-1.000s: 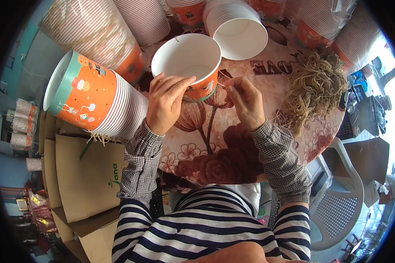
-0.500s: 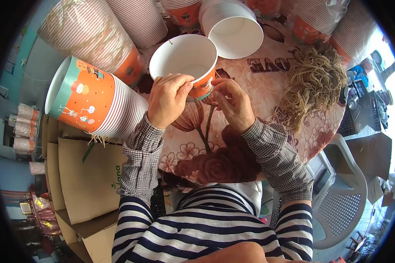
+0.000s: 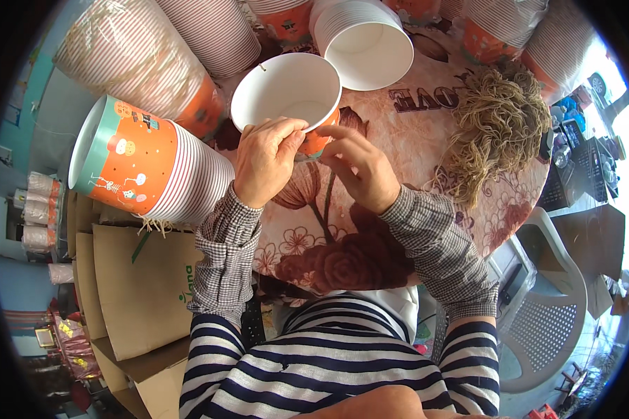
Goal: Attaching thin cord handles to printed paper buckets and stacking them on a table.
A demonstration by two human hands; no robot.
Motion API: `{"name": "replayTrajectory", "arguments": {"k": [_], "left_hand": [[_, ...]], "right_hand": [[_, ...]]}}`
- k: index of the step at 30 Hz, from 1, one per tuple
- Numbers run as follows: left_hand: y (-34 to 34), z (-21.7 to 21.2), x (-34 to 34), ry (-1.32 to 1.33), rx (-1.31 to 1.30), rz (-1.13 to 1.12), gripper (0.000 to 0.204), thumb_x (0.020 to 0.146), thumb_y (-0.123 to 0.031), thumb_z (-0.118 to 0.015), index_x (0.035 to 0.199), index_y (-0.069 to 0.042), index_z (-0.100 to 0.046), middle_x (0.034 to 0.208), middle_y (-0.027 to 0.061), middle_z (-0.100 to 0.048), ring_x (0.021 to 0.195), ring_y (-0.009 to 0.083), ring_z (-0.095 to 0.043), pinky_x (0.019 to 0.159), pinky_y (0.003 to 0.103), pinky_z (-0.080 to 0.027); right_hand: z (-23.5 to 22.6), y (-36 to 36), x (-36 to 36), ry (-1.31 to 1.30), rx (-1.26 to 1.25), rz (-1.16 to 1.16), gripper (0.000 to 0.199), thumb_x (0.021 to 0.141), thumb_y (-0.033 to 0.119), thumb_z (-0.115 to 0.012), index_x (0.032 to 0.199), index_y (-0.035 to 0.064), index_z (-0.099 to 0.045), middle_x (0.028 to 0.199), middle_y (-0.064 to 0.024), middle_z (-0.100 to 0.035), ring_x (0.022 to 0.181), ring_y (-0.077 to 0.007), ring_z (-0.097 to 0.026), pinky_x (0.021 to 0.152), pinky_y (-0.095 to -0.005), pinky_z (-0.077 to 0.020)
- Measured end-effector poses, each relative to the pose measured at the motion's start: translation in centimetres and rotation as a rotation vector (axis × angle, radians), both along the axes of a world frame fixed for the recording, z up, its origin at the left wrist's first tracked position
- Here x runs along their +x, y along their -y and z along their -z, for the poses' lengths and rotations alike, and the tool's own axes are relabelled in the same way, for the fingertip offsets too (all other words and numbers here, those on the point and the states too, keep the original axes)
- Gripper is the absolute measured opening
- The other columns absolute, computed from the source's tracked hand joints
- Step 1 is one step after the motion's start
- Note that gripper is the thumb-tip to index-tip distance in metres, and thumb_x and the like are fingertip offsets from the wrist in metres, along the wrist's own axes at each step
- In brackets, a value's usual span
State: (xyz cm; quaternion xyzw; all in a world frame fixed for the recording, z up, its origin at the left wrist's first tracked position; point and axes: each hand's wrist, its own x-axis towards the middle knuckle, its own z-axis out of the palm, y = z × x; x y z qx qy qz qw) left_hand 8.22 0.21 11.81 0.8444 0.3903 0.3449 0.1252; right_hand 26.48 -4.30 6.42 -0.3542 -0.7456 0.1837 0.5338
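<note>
A white-lined paper bucket [image 3: 286,84] with an orange printed outside stands tilted on the table, its mouth facing up toward me. My left hand [image 3: 269,157] is closed on its near rim, the thumb on the outer wall and the fingertips inside. My right hand [image 3: 360,167] is at the bucket's right side. Its fingers are bent in against the orange wall just below the rim, and whatever lies between them is hidden. A short piece of twine [image 3: 263,68] shows at the far rim. Left of my left hand lies a nested stack of orange-and-teal buckets [image 3: 143,160].
Beyond the bucket lies another white bucket stack [image 3: 370,56], with plastic-wrapped stacks [image 3: 126,52] at the back. A heap of tan twine [image 3: 500,126] rests on the flowered tablecloth [image 3: 307,244]. Cardboard boxes [image 3: 143,293] stand at lower left, a plastic chair [image 3: 545,321] at right.
My right hand has shifted left, closer to the bucket's near rim, and its fingers have turned in against the wall. My left hand keeps its hold. The whole view has shifted slightly.
</note>
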Motion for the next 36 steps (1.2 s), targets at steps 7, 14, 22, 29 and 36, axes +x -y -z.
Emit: {"name": "replayTrajectory", "arguments": {"k": [7, 14, 22, 29, 36], "left_hand": [[-0.2, 0.0, -0.4, -0.015, -0.004, 0.013, 0.016, 0.089, -0.012, -0.058, 0.099, -0.001, -0.064, 0.089, 0.0103, -0.067, 0.079, 0.0226, -0.064, 0.073, 0.033, -0.046], [0.2, 0.1, 0.2, 0.044, 0.031, 0.005, 0.015, 0.088, -0.013, -0.057, 0.098, -0.005, -0.065, 0.089, 0.0083, -0.066, 0.082, 0.0261, -0.062, 0.076, 0.037, -0.043], [0.9, -0.2, 0.8, -0.04, 0.114, 0.027, 0.016, 0.089, -0.008, -0.058, 0.101, 0.002, -0.064, 0.088, 0.0122, -0.065, 0.077, 0.0259, -0.063, 0.068, 0.031, -0.048], [1.2, -0.3, 1.4, -0.02, 0.097, 0.022, 0.018, 0.089, -0.007, -0.058, 0.105, 0.001, -0.063, 0.086, 0.0115, -0.063, 0.074, 0.0262, -0.061, 0.066, 0.032, -0.047], [2.8, -0.8, 1.6, -0.219, 0.093, -0.015, 0.022, 0.088, -0.015, -0.058, 0.107, -0.006, -0.065, 0.09, 0.0062, -0.06, 0.087, 0.0246, -0.059, 0.078, 0.037, -0.043]], "right_hand": [[0.4, 0.3, -0.8, 0.292, -0.016, 0.098, 0.011, 0.084, 0.003, -0.06, 0.095, 0.0036, -0.058, 0.1, -0.0099, -0.064, 0.086, -0.0217, -0.065, 0.067, -0.0316, -0.0535], [0.0, 0.5, -0.7, -0.263, -0.365, 0.145, 0.012, 0.093, 0.01, -0.056, 0.098, -0.0003, -0.054, 0.08, -0.0102, -0.067, 0.075, -0.0151, -0.068, 0.065, -0.0282, -0.055], [0.2, 0.2, -0.9, -0.486, -0.54, 0.09, 0.013, 0.095, 0.012, -0.054, 0.097, -0.0007, -0.054, 0.079, -0.007, -0.066, 0.073, -0.0099, -0.065, 0.063, -0.0236, -0.0533], [0.6, 0.0, -0.9, -0.506, -0.562, 0.083, 0.014, 0.095, 0.013, -0.055, 0.097, -0.0005, -0.055, 0.079, -0.0064, -0.066, 0.07, -0.0093, -0.063, 0.06, -0.0231, -0.0514], [0.7, 0.1, -1.1, -0.503, -0.523, 0.08, 0.013, 0.093, 0.012, -0.057, 0.096, 0.0, -0.055, 0.077, -0.0047, -0.065, 0.066, -0.0082, -0.06, 0.059, -0.0234, -0.0508]]}}
